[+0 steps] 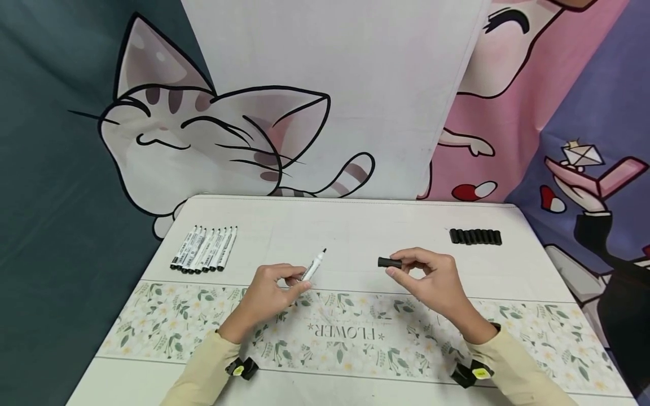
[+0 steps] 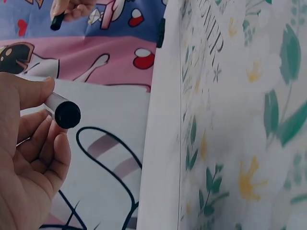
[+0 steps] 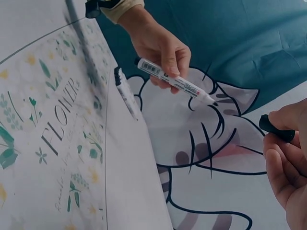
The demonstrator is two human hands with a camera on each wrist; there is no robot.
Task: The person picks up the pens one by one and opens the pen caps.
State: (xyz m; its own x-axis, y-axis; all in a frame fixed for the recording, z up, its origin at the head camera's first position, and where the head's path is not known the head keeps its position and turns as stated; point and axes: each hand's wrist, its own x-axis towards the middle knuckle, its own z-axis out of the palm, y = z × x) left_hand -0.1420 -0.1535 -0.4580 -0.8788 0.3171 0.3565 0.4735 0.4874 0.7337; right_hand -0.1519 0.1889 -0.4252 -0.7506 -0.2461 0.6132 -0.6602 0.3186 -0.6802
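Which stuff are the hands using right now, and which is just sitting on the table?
In use:
left hand holding the uncapped white marker pen
right hand pinching a black plastic cap

Just lying:
row of white marker pens
row of black caps
white table with flower-print strip
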